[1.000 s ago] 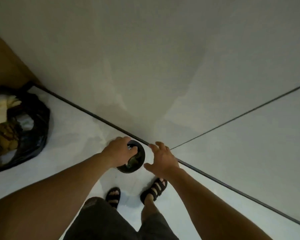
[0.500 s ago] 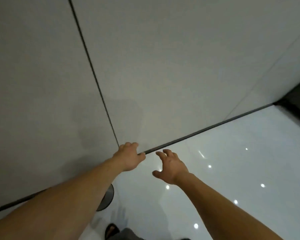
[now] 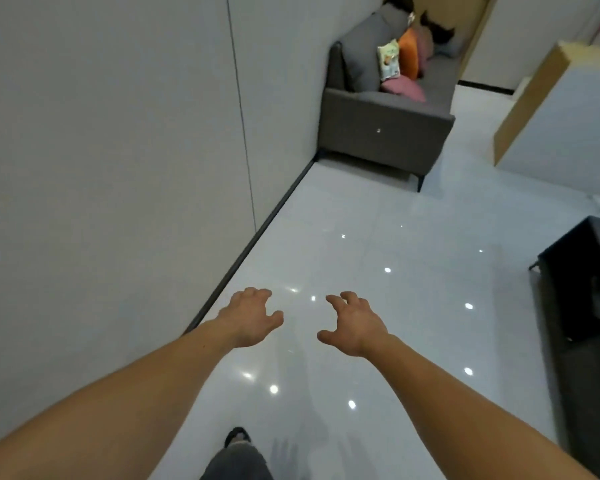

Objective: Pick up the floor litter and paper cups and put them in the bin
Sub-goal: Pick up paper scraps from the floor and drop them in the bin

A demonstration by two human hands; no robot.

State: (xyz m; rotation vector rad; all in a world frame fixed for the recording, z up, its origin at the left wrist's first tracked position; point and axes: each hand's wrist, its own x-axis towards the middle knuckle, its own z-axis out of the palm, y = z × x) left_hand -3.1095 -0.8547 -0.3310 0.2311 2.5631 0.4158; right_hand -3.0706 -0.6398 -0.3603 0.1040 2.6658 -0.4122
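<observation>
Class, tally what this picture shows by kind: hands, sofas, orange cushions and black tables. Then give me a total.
hands: 2, the left hand and the right hand
sofa: 1
orange cushion: 1
black table: 1
Total: 5

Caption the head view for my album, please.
Left hand and right hand, both empty, held out over a glossy floor toward a grey sofa.

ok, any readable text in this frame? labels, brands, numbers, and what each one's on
No text is legible anywhere in this view.
printed packet propped among the cushions on the grey sofa: it has a green and white print, but any wording is too small and blurred to read.
Walls, floor and the other furniture show no visible lettering or signs.
</observation>
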